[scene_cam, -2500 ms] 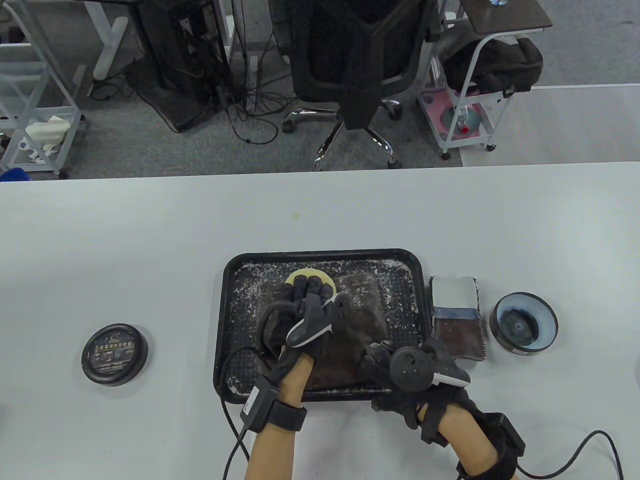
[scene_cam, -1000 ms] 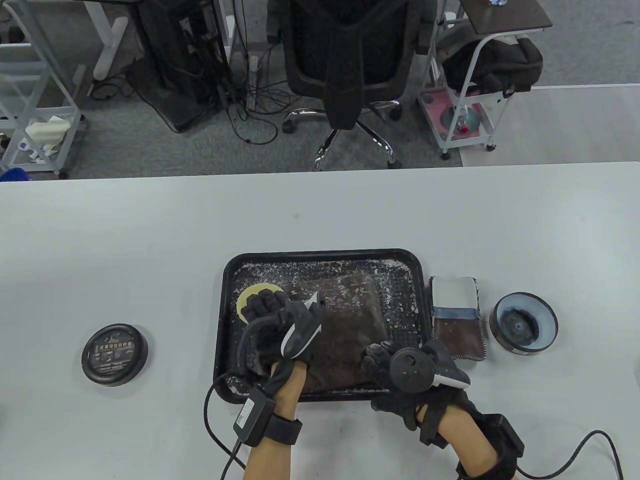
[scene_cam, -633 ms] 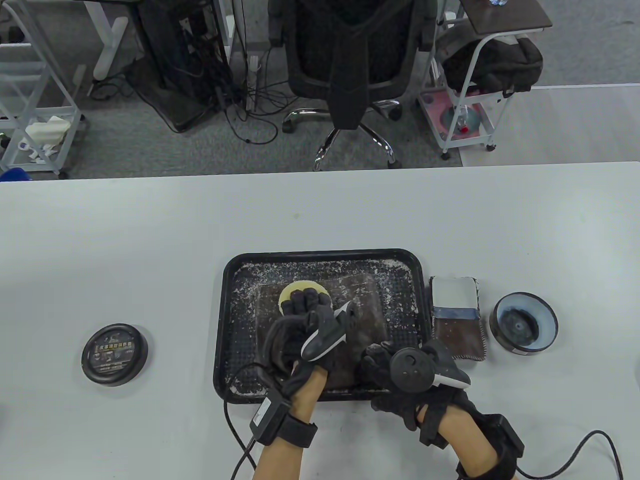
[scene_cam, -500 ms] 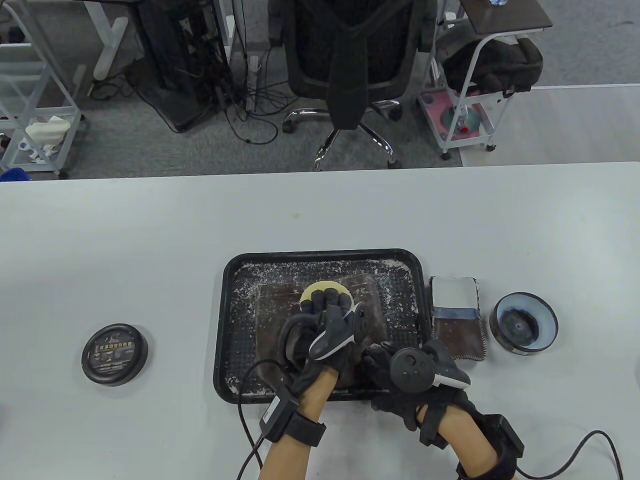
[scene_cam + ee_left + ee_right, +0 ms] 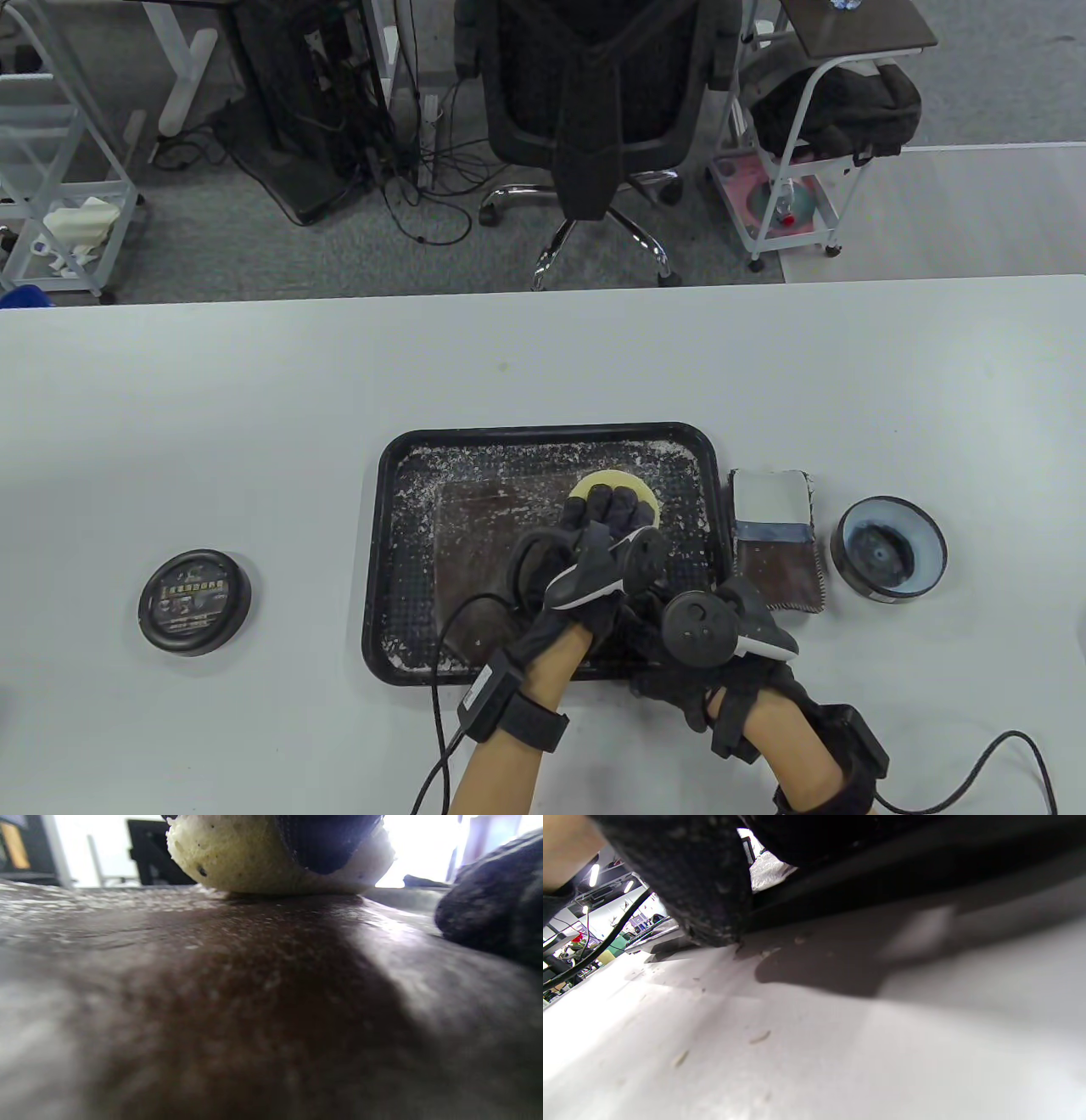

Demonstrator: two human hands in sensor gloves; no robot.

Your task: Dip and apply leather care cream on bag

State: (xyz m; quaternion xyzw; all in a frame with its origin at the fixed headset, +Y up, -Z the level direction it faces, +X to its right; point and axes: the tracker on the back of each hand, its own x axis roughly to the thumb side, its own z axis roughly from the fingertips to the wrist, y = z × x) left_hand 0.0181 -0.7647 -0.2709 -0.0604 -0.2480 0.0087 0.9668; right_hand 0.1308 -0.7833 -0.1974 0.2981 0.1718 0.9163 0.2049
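**Left hand on sponge at bag's far right corner; right hand at tray's near edge**

Left hand [image 5: 607, 543] reaches in from the near edge, forearm angled up and to the right, fingers extended forward and laid over the top of a round yellow sponge [image 5: 612, 488]. Left wrist view: sponge [image 5: 254, 857] sits flat on the brown leather, pressed from above by the gloved fingers [image 5: 326, 840]. Hand is closed down on the sponge.

Brown bag [image 5: 492, 543] lies flat inside the black tray [image 5: 386, 526], centre of the table [image 5: 254, 407]. The sponge is at the bag's far right part.

Right hand [image 5: 679, 645] rests at the tray's near right corner, knuckles up, fingers curled toward the bag's near edge. Whether it actually grips the bag cannot be told; the right wrist view shows only dark glove and tabletop.

Right of tray: a folded cloth [image 5: 776, 535], then the open cream jar [image 5: 889, 550]. Its black lid [image 5: 194, 601] lies well to the left.
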